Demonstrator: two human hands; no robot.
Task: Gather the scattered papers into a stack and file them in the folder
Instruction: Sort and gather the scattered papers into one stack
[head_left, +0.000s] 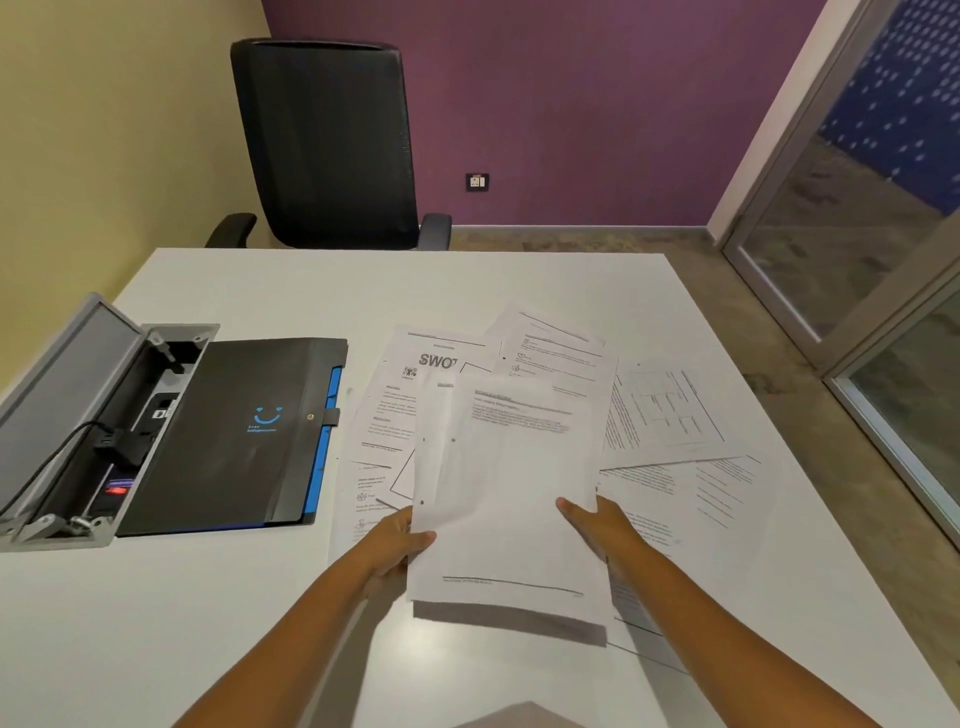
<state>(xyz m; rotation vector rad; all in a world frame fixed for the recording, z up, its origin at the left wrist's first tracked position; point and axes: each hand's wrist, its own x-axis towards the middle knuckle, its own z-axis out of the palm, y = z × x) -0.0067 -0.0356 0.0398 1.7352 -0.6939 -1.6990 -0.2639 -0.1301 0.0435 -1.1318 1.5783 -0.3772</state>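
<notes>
Shut folder (234, 431) beside loose papers (670, 415)

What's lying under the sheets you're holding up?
Under the held sheets, gripped by the left hand and right hand, more loose papers lie on the table, including a SWOT page. How many they cover is hidden.
</notes>
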